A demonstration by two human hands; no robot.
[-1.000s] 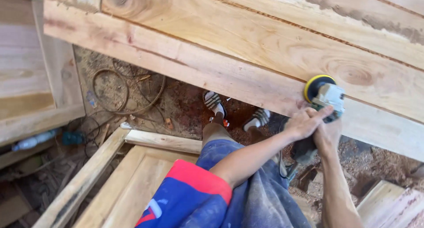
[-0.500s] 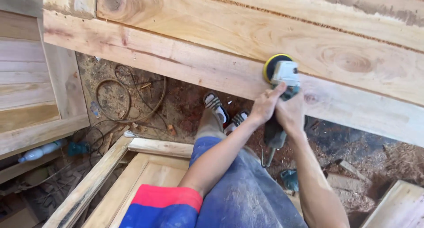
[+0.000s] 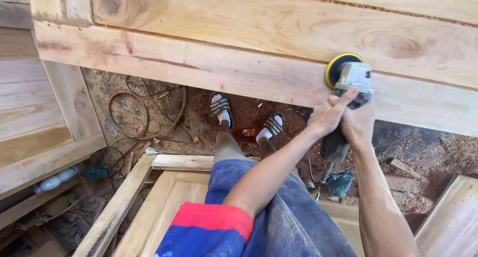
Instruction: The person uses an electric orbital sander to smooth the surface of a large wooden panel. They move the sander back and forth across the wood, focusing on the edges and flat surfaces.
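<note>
Both of my hands hold a handheld disc sander (image 3: 352, 78) with a pale grey body and a yellow-rimmed pad. My left hand (image 3: 327, 115) wraps the body from the left, its fingers reaching up over the head. My right hand (image 3: 359, 125) grips it from the right and below. The dark handle (image 3: 333, 146) hangs down between my wrists. The pad presses against the near rail of a large pale wooden panel (image 3: 234, 70), just below a knot in the board above.
My feet in striped sandals (image 3: 220, 106) stand on a sawdust-covered floor. A coiled cable (image 3: 144, 112) lies to the left. A wooden door frame (image 3: 164, 187) lies under my legs, another panel (image 3: 35, 117) leans at left, and a plastic bottle (image 3: 57, 179) lies at lower left.
The sander slid left along the rail, then back to the right. My feet shifted and the view moved slightly.
</note>
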